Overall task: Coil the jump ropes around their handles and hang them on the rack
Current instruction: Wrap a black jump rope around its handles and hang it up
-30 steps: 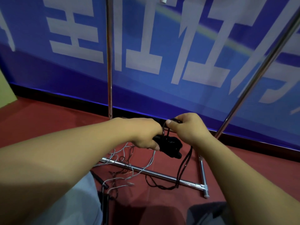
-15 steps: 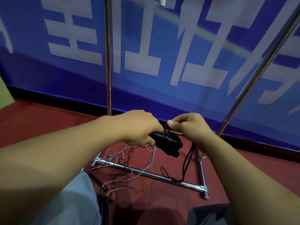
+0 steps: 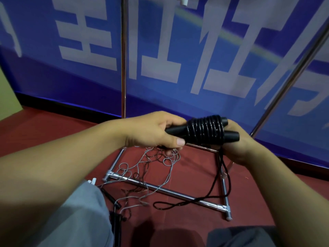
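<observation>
Both grips clasp the black handles [image 3: 199,133], now raised level with more rope [image 3: 206,130] coiled on.

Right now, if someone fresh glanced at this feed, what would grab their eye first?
The black handles, held side by side at centre frame with black rope coiled tightly round them: the left hand grips one end, the right hand holds the other. Below, the uncoiled tail hangs to the red floor across the chrome rack base, beside a tangle of grey rope.
</observation>
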The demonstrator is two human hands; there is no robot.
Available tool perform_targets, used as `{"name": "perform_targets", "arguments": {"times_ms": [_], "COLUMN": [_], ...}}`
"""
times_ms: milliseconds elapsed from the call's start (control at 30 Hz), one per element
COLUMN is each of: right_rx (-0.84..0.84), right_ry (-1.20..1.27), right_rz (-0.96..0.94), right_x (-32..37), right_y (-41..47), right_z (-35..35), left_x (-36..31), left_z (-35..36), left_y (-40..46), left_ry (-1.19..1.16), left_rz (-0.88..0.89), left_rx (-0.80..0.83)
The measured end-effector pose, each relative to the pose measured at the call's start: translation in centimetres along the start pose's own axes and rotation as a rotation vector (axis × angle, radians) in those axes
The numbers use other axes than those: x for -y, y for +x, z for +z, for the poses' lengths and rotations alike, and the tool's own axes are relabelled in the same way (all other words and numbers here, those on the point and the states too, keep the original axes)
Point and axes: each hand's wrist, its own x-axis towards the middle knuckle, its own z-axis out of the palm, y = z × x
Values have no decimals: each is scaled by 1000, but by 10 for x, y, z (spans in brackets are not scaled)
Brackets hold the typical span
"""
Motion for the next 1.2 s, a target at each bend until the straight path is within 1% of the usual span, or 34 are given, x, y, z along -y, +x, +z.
{"name": "perform_targets", "arguments": {"times_ms": [67, 167, 267, 367, 467, 567, 700, 800, 867, 1033, 1200], "right_rx": [0, -68, -74, -63, -88, -145, -212, -275, -296, -268, -111], "right_ry": [-65, -34, -27, -113, -163, -142, -45, 50, 72, -31, -81], "right_rz": [-1, 32, 48, 76, 80, 103, 160, 196, 210, 246, 277], "right_x": [-2, -4, -8, -11, -12, -10, -7, -6, -5, -8, -4], "right_y": [1, 5, 7, 6, 7, 9, 11, 13, 13, 11, 8], "right_z": [1, 5, 7, 11, 13, 15, 16, 14, 12, 11, 16], "left_x": [-2, -2, 0, 0, 1, 2, 1, 1, 2, 5, 11], "left_z": [2, 6, 5, 4, 4, 4, 2, 2, 2, 2, 0], "left_y": [3, 10, 16, 20, 21, 21, 20, 20, 20, 19, 21], "left_ry": [-90, -216, -357, -531, -598, -599, -630, -620, -582, -296, -173], "left_rz": [12, -31, -75, -123, -139, -154, -171, -165, -165, -207, -232], "left_rx": [-55, -179, -309, -382, -419, -448, -452, -453, -453, -426, -486]}}
